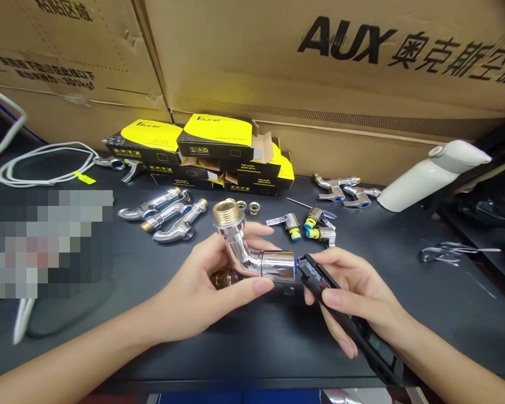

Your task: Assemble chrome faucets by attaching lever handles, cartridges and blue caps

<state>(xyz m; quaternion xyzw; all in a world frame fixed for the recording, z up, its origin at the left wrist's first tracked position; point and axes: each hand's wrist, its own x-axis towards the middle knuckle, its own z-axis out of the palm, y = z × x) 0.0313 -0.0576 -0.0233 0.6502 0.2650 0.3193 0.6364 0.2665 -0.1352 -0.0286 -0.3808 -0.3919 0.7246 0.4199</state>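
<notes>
My left hand (202, 286) is wrapped round a chrome faucet body (246, 252). Its brass threaded end (228, 214) points up, and its wide chrome barrel, with a blue edge, faces right. In my right hand (357, 292) is a black hand tool (340, 314) with white "INGPIN" lettering and a red spot. The tool's upper end meets the barrel's blue-edged end; the exact contact is hidden. Beyond my hands lie several lever handles with yellow and blue cartridges (292, 224), small brass rings (255, 209) and a thin screwdriver (311, 209).
Chrome faucet bodies (179, 221) lie at left of centre, more faucet parts (340, 188) at back right. Yellow-black boxes (214, 134) are stacked behind, before large cartons (244, 62). A white bottle (425, 177) and glasses (446, 252) sit right; a white cable (46, 163) left.
</notes>
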